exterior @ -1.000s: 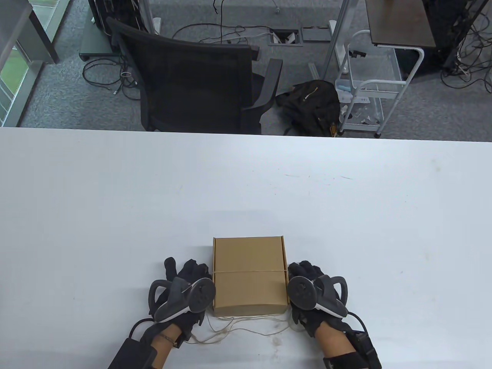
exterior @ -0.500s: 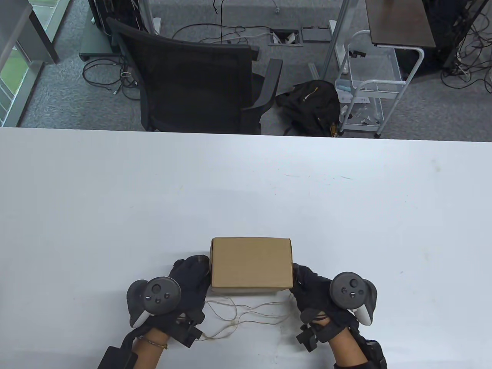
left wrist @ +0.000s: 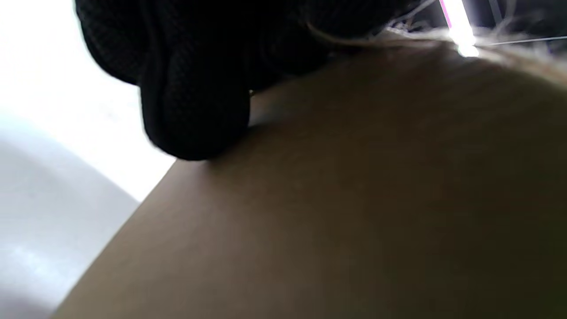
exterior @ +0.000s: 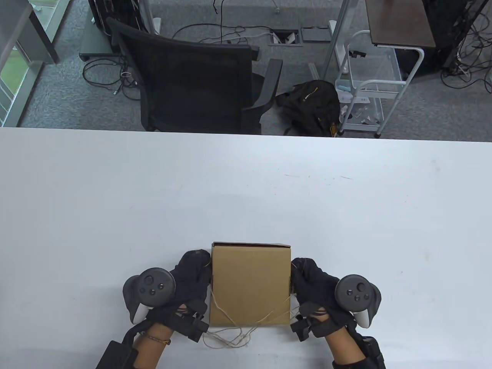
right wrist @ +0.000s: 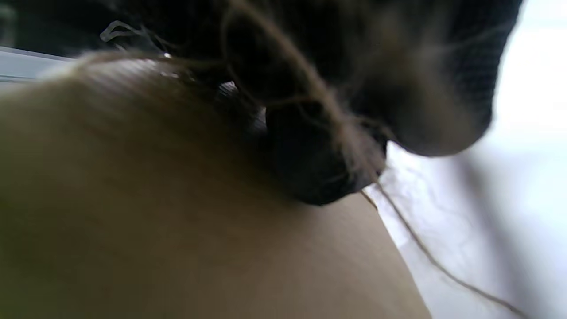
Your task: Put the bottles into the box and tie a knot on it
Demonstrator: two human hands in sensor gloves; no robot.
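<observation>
Box (exterior: 250, 284) between both hands' grips, string (exterior: 230, 338) ends tangled, bottles hidden.

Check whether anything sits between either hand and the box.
Nothing visible does. The left hand and right hand already grip the box by its two sides; only the string runs across its near corners and under the fingers.

Plain brown cardboard on the box (exterior: 250, 284), unprinted. Pale beige string (exterior: 230, 338), thin and fuzzy. Black knit gloves on the left hand (exterior: 188, 280) and right hand (exterior: 313, 282), each with a dark grey tracker tipped white. White table (exterior: 246, 184), faintly scuffed. Beyond, black mesh chair (exterior: 192, 80) on grey carpet.
</observation>
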